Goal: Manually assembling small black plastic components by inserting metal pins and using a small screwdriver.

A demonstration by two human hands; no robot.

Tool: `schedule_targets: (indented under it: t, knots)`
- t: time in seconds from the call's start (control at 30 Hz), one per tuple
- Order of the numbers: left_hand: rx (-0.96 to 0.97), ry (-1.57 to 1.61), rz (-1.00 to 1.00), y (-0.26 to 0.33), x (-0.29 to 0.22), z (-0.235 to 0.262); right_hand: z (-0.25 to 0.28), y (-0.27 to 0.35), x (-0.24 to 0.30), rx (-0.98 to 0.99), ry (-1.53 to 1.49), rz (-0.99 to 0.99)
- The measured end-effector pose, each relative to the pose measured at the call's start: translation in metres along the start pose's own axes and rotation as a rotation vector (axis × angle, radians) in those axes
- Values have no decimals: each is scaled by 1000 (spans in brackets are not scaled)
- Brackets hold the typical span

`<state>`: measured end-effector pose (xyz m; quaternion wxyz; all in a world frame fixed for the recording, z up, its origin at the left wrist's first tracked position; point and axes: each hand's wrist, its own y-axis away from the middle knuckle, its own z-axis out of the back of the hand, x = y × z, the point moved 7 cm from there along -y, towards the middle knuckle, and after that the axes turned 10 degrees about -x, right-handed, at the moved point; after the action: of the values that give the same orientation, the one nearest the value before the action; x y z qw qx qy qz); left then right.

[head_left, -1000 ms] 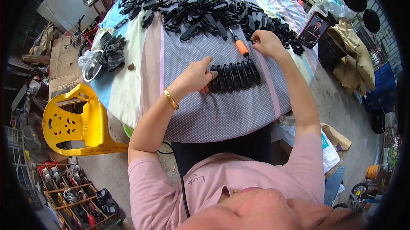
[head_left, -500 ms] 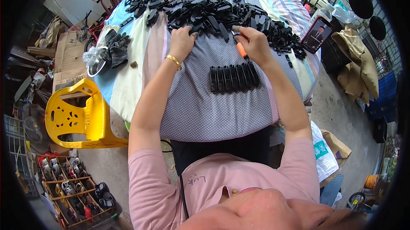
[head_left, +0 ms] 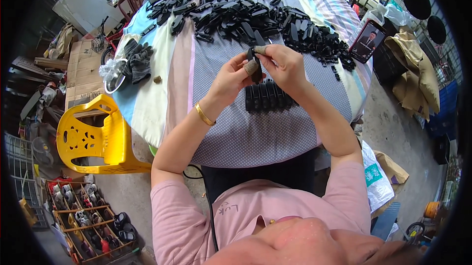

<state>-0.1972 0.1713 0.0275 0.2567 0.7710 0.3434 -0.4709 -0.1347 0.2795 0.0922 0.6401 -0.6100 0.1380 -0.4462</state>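
Left hand (head_left: 231,75): raised over desk centre, fingers (head_left: 251,66) pinched on lower end of black plastic piece (head_left: 255,62); thumb tip wears a grey-brown guard.
Right hand (head_left: 285,65): opposite the left, fingers (head_left: 262,49) clamped on top end of same piece; fingertip also capped.
Black plastic piece: small, narrow, held upright betw. both hands, above desk, not touching it.
Row of black pieces (head_left: 268,96): approx. half a dozen, lined up side by side on cloth, just below/under the hands.
Heap of black pieces (head_left: 236,4): loose pile, covers far half of desk, spills toward right edge.
Desk (head_left: 255,137): round, w/ dotted grey cloth in centre, striped pastel cloth at sides.
Phone (head_left: 366,41): propped tilted at right rim of desk, screen lit.
Gloves (head_left: 137,61): dark grey, bunched, left side of desk; clear plastic bag (head_left: 110,70) just beside, at the rim.
Yellow plastic chair (head_left: 93,137): on floor, left of desk, near its edge.
Shoe rack (head_left: 88,220): lower left, floor level, several pairs.
Bracelet (head_left: 203,115): gold, on left wrist.
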Motion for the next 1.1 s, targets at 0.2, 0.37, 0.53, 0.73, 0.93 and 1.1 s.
schedule_targets:
  t: [0.2,0.37,0.53,0.73,0.93,1.1]
  knots:
    - [-40,-64,-59,5,-3,5,-5,-2,19,77,152,165]
    - [-80,-123,-128,9,-13,10,-12,-1,25,213,96,71]
    - [-84,-166,-169,11,-21,10,-14,-3,32,240,54,109]
    - [-123,-502,-10,8,-19,26,-16,4,-11,288,-102,-144]
    - [-207,-825,13,24,-20,51,38,0,-114,78,556,-281]
    - [-161,-909,79,34,-5,43,19,10,-141,237,793,-305]
